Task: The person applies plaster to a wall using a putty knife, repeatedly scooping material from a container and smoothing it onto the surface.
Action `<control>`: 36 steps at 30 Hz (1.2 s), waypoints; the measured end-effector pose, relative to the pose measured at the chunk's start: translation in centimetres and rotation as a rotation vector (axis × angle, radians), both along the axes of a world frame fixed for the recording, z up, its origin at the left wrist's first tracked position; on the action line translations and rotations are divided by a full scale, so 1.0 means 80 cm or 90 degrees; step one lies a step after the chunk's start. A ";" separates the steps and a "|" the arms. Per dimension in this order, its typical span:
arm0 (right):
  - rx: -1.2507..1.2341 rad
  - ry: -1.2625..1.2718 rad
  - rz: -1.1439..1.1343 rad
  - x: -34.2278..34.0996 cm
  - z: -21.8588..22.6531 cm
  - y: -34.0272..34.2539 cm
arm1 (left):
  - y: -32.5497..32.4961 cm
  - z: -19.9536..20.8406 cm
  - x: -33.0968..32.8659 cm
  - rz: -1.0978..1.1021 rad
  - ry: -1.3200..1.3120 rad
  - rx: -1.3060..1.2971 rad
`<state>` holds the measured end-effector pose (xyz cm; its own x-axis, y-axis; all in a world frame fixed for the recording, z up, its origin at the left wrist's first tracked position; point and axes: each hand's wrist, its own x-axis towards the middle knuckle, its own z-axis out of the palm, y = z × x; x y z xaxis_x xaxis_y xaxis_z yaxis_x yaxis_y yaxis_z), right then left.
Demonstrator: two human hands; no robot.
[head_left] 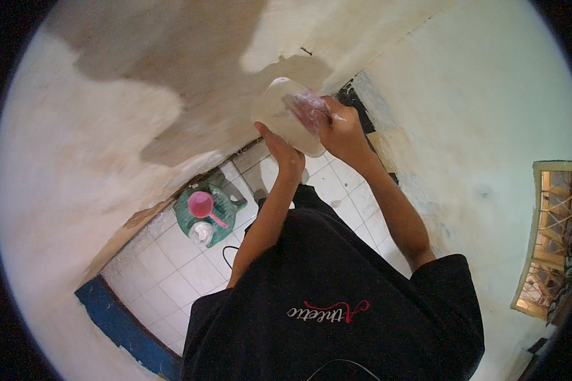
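Observation:
My left hand grips the near edge of a pale plastic tray with rounded corners, its thumb along the rim. In front of the wall, the tray is held up and tilted. My right hand is closed around a pinkish-purple piece streaked with white, which lies against the tray's right side. Its exact kind cannot be made out. White smears mark the fingers of that hand.
A green plastic stool stands on the tiled floor at the left. On it are a pink dipper and a small container of white stuff. Patchy walls meet in a corner ahead. At the right is a window grille.

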<state>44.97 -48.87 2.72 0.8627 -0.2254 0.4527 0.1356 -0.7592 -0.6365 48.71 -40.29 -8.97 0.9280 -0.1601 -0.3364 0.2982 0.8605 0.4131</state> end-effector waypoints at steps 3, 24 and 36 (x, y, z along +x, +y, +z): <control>-0.003 0.062 -0.010 -0.003 0.023 -0.001 | -0.002 -0.006 -0.008 -0.060 0.008 0.025; -0.018 0.239 -0.187 -0.057 -0.088 -0.074 | -0.041 -0.046 -0.039 -0.289 0.032 0.010; 0.361 0.325 -0.031 -0.053 -0.119 -0.179 | -0.082 -0.032 -0.039 -0.241 -0.037 0.143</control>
